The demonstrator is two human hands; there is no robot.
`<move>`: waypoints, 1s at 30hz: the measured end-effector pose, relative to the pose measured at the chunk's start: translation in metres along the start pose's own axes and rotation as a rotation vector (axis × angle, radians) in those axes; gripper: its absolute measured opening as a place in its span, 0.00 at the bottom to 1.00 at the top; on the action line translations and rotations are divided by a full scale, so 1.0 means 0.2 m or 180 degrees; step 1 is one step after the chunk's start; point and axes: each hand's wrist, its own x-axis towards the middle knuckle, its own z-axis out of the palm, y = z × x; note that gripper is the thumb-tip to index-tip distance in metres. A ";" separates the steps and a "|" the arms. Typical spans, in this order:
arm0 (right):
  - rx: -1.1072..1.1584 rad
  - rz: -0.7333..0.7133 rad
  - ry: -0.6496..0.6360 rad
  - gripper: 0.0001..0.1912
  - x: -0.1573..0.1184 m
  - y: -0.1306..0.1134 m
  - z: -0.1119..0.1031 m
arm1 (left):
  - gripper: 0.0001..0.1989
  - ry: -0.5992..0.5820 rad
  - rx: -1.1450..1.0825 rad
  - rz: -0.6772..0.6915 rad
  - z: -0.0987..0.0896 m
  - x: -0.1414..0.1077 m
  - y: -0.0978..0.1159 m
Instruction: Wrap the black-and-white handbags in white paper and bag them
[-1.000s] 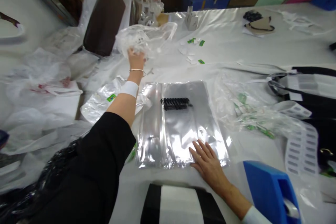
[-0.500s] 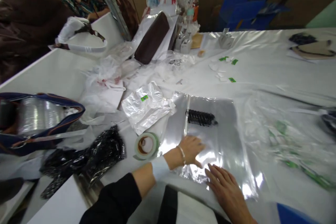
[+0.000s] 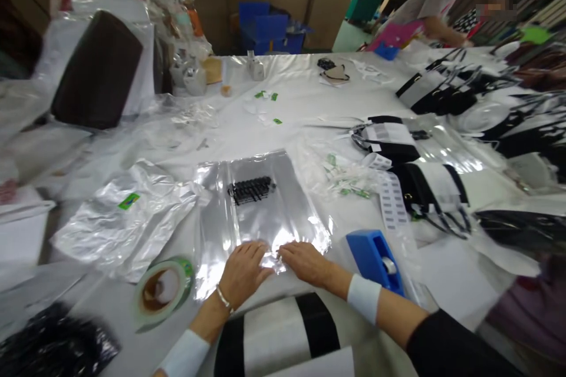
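Head view: left hand (image 3: 244, 274) and right hand (image 3: 304, 262), loosely curled, touch the clear bag (image 3: 278, 218) near its lower edge; I cannot tell any grip.

The clear bag (image 3: 260, 218) before me is smooth, glossy plastic; the tape dispenser (image 3: 375, 259) looks like blue plastic, and the boxes (image 3: 247, 6) matt brown cardboard.

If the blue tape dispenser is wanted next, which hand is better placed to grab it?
Right hand, likely: the dispenser sits just beyond its wrist, while the left hand is farther away.
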 end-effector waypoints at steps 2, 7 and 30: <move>0.0024 0.0290 -0.0042 0.12 0.03 0.00 -0.03 | 0.27 0.0070 -0.0034 -0.0017 -0.02 0.00 0.03; -0.0032 0.0625 0.0114 0.13 0.11 0.00 -0.12 | 0.12 0.0258 0.0449 -0.0111 -0.03 -0.01 0.04; 0.0041 0.0565 -0.0076 0.17 0.06 0.04 0.02 | 0.18 0.0516 0.0574 -0.0609 -0.11 -0.38 -0.34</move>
